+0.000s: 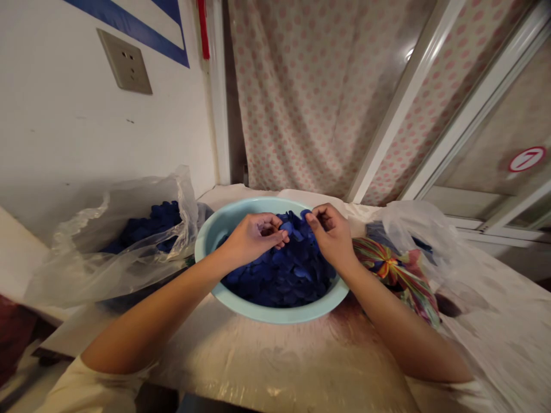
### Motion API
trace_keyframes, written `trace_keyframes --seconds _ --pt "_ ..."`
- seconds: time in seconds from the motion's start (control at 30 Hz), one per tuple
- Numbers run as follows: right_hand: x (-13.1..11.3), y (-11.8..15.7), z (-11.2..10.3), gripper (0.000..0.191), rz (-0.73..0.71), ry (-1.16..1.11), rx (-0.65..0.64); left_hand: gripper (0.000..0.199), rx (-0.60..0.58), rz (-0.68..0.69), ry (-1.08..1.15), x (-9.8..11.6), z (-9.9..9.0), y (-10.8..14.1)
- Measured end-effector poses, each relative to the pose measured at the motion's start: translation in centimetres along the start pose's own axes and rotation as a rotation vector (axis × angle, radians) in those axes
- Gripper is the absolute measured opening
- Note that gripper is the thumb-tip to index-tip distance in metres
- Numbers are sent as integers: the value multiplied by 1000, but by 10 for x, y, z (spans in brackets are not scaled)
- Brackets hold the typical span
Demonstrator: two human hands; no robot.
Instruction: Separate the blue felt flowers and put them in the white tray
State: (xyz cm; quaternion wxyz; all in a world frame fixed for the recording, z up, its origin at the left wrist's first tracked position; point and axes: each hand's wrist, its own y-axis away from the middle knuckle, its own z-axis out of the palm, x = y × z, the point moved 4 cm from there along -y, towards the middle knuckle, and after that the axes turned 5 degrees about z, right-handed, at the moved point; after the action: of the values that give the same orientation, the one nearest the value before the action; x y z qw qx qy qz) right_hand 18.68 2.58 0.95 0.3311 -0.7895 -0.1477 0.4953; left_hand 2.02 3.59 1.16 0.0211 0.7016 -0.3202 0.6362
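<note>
A pale blue plastic basin (275, 312) stands on the table, heaped with flat dark blue pieces (279, 275) that look like fabric petals. My left hand (253, 238) curls over the basin's middle, its fingertips closed on a blue piece. Just beside it, my right hand (329, 238) pinches another blue piece at the top of the heap. The two hands are close but apart. Part of the heap and the far rim lie hidden behind them.
A clear plastic bag (129, 252) of more blue pieces lies left of the basin. On the right sit a multicoloured striped cloth (398, 275) and another plastic bag (417, 235). Plastic sheeting covers the table. Behind stand a white wall with a socket (124, 61), a dotted curtain (301, 86) and a glazed door (486, 132).
</note>
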Motion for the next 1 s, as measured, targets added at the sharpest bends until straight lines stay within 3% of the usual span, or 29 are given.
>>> trace_keyframes --seconds 0.13,0.27,0.4,0.53,0.6,1.0 --pt "17 -9 -12 18 92 41 229 14 65 17 16 3 -4 0" --pt "20 -10 -14 15 59 73 256 15 102 8 25 3 -5 -1" --pt "-4 -1 -9 9 -171 136 161 16 81 -7 3 -1 -5 -1" --pt "-30 12 6 9 -428 166 -159 14 44 10 13 -3 -4 -2" --pt "-33 15 9 17 -479 168 -221 13 44 16 5 -3 -4 -2" --pt "-30 12 6 15 -412 185 -121 11 -5 72 33 -2 1 -1"
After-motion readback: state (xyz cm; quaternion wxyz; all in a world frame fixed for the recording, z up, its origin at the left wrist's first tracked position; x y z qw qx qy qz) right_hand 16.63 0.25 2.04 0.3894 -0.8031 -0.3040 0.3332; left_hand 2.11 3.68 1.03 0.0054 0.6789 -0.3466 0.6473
